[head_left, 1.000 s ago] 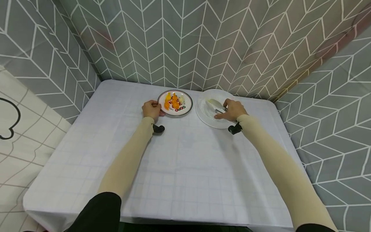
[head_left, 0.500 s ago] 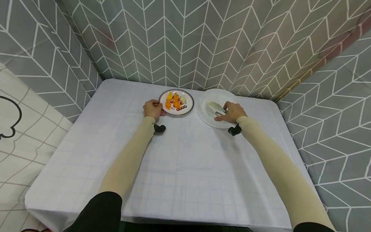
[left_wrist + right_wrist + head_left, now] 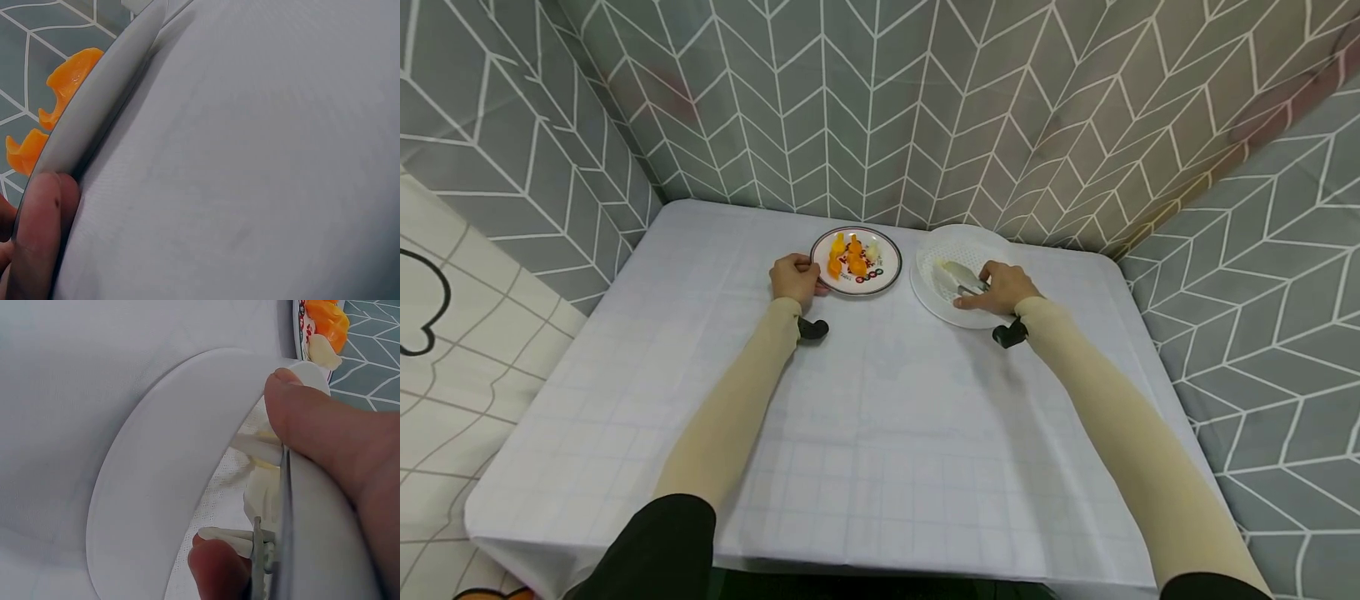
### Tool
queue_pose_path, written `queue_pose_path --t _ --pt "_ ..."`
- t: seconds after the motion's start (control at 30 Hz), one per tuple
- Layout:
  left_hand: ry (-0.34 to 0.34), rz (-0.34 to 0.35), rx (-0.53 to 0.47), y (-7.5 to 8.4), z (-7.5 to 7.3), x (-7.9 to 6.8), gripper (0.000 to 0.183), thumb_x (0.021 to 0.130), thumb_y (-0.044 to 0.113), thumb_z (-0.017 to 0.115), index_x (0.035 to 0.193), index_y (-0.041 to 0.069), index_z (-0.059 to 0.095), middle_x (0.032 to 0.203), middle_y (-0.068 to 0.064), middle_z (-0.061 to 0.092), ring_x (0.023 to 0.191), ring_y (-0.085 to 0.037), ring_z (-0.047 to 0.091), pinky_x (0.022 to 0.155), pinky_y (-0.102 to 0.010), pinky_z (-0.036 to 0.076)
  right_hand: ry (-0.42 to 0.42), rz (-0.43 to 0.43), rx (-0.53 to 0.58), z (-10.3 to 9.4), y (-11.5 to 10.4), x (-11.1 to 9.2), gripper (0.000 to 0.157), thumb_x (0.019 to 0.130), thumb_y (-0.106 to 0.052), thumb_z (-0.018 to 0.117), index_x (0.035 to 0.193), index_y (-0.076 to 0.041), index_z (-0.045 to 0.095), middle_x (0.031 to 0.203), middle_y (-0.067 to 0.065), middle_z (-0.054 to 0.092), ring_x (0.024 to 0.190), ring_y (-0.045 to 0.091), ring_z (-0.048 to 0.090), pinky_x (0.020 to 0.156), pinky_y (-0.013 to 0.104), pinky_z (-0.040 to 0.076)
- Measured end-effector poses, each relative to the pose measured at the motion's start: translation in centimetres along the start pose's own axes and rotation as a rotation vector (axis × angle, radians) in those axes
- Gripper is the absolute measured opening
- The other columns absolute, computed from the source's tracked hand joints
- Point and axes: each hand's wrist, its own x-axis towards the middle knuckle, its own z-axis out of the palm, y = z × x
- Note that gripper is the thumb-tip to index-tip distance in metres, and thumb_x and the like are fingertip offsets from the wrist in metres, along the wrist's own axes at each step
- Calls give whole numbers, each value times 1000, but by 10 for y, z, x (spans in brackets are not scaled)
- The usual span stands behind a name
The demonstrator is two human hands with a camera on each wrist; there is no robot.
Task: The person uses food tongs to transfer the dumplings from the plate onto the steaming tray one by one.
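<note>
Printed dark-rimmed plate (image 3: pixel 848 286) with orange pieces (image 3: pixel 856 264), near a wide-rimmed white dish (image 3: pixel 144 469); pale tool (image 3: pixel 325 531) over dish.
Orange pieces glossy, clustered, with one pale piece (image 3: pixel 872 252) beside them; dish centre finely textured; tool has metal parts, slants across dish, exact type unclear.

Saw matt, finely woven-looking white cloth over the surface (image 3: pixel 865 433). Noted a smooth, glaze-like finish on the printed plate (image 3: pixel 891 259) and a waxy gloss on the orange pieces (image 3: pixel 72 72). Found the white dish (image 3: pixel 156 444) smooth and plastic-looking at its rim, textured at its centre. Made out metal along the edge of the pale utensil (image 3: pixel 322 531), and matt cloth in the beige sleeves (image 3: pixel 730 408).
</note>
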Motion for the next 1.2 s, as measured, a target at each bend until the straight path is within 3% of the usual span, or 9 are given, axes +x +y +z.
queue_pose_path --t 0.47,0.8,1.0,1.2 --pt "-5 -9 -8 0 -1 -1 33 107 10 58 135 -7 61 115 -22 66 55 -7 67 58 -22 65 -26 29 17 3 2 0 85 86 -60 79 139 1 52 136 28 58 120 43 54 101 58 54" --pt "-1 -9 -10 0 -1 1 33 108 11 57 136 -6 61 112 -19 65 55 -8 67 58 -23 65 -20 40 49 -10 1 -7 102 83 -70 78 147 2 48 142 28 57 126 42 56 109 59 52" --pt "-5 -13 -8 0 -2 1 33 108 11 57 136 -6 61 112 -19 65 55 -8 67 58 -22 65 22 15 100 -16 -8 -23 122 81 -86 66 159 3 36 156 29 49 141 46 51 117 64 47" --pt "-5 -8 -3 1 0 -2 33 108 11 57 136 -6 61 114 -20 65 55 -8 66 58 -22 65 57 -23 164 -22 -22 -33 115 90 -86 53 160 4 35 153 28 52 138 44 55 115 61 50"
